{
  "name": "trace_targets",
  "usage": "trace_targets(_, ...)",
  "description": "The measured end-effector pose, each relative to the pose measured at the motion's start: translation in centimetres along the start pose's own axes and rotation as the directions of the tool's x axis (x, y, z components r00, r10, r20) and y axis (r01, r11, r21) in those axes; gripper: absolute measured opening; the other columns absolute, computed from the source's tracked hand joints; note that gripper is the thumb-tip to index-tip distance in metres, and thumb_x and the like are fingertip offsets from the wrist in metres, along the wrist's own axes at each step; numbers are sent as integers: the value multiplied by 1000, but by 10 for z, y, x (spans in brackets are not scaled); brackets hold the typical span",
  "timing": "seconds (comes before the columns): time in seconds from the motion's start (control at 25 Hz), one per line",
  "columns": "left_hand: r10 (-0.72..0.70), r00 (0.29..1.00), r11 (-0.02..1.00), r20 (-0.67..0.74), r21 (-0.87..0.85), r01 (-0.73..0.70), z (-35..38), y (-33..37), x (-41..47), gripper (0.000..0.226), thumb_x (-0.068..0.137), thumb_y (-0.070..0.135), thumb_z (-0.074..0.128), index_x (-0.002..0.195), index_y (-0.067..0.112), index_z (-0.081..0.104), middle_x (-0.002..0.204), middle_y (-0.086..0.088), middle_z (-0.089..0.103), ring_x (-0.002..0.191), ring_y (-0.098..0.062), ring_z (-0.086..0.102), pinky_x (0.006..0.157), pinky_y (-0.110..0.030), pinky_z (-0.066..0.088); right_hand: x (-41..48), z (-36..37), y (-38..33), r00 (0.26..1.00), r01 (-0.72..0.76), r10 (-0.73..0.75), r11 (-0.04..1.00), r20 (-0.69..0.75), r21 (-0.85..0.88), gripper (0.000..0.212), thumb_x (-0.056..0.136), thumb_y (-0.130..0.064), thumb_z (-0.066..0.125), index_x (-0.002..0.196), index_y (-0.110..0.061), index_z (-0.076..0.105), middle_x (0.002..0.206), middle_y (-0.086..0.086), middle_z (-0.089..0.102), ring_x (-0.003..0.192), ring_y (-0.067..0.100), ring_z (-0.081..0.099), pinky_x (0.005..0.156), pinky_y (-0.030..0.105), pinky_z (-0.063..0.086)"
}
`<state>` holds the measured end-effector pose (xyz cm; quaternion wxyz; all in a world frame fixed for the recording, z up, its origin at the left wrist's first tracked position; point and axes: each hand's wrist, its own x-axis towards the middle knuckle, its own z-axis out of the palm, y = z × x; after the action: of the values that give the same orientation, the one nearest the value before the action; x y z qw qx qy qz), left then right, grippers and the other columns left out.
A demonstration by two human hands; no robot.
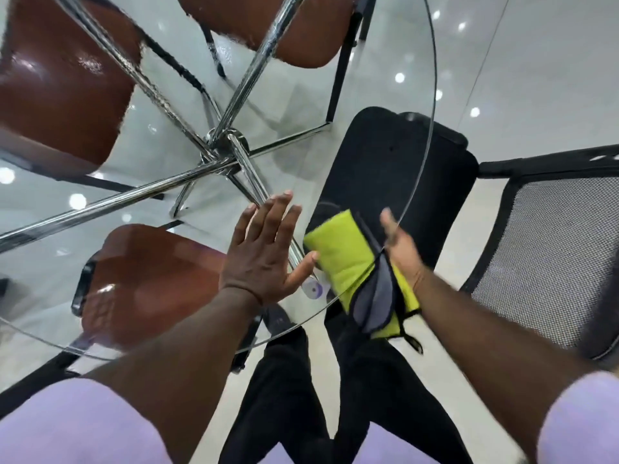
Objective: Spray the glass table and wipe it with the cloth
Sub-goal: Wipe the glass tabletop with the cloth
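The round glass table (pixel 433 95) fills most of the view, with its chrome legs (pixel 221 152) showing through the top. My left hand (pixel 264 252) lies flat on the glass near the front edge, fingers straight and spread. A folded yellow-green cloth (pixel 338 249) with a grey side and black trim lies half on the glass and hangs over the table's right front edge. My right hand (pixel 402 252) holds the cloth at that edge, thumb raised; its fingers are hidden behind the cloth. No spray bottle is in view.
Three brown chair seats (pixel 60 88) show under the glass at the left, back and front left. A black chair (pixel 402 169) is tucked under the right edge. A mesh-backed black chair (pixel 549 262) stands to the right. My legs are at the front edge.
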<state>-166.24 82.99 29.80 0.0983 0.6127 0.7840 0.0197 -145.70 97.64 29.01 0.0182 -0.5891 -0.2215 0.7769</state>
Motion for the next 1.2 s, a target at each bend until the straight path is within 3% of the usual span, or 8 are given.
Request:
trace_targets(0.16,0,1000,1000,-23,-8,-1,-1,-2,-1,81,96,64,47,159,14,35,170,-8,27,157,-28,28,129,-48,18,68,-42,-119,839,331,-424,895,-340,-298,88,101,-80,37,160,-15,45,65,-54,57,74,-29,58,79,-4,41)
trace_targets(0.28,-2,1000,1000,-14,-12,2,-4,0,-2,81,96,63,46,160,15,34,170,-7,26,157,-28,28,129,-49,19,60,-66,-131,769,383,-534,825,-351,-416,94,62,-105,56,130,-39,65,100,-34,75,102,-15,65,112,20,48)
trace_targets(0.44,-17,1000,1000,-18,-3,16,-4,0,0,81,96,64,43,160,15,35,171,-7,25,157,-28,28,128,-49,20,-28,14,-22,789,369,-486,864,-377,-342,48,104,-40,69,150,-31,59,141,-7,71,130,11,67,117,39,49)
trace_targets(0.6,-4,1000,1000,-29,-11,4,0,0,-1,80,96,64,44,159,15,37,171,-7,26,157,-27,29,128,-50,20,-23,12,-11,536,420,-839,360,-93,-833,70,112,-24,55,172,-21,19,181,6,14,168,24,14,136,33,14)
trace_targets(0.72,-6,999,1000,-39,1,7,3,0,-1,79,96,63,44,158,15,37,171,-7,27,156,-27,30,128,-50,21,47,-13,-116,450,260,-855,-150,257,-954,64,112,-28,45,170,-12,25,179,16,15,166,42,9,136,44,7)
trace_targets(0.84,-17,999,1000,-37,9,18,1,1,-2,78,96,62,44,158,15,38,170,-7,27,156,-27,29,128,-50,21,70,-12,-177,486,244,-806,-247,339,-938,66,111,-23,49,170,-17,22,179,12,18,166,41,10,133,48,6)
trace_targets(1.0,-15,998,1000,-58,-2,15,0,1,-1,76,97,62,44,157,14,41,170,-7,29,155,-27,33,128,-49,21,17,-7,-69,421,312,-683,-508,596,-803,66,107,-10,57,168,-18,33,177,8,29,165,35,22,132,56,18)
trace_targets(1.2,-17,997,1000,-78,-25,15,4,0,-1,74,96,58,53,155,15,43,169,-5,31,154,-26,35,127,-48,23,10,-2,-81,425,345,-354,-787,833,-511,61,109,-51,47,167,-43,31,177,-12,26,165,18,25,118,57,30)
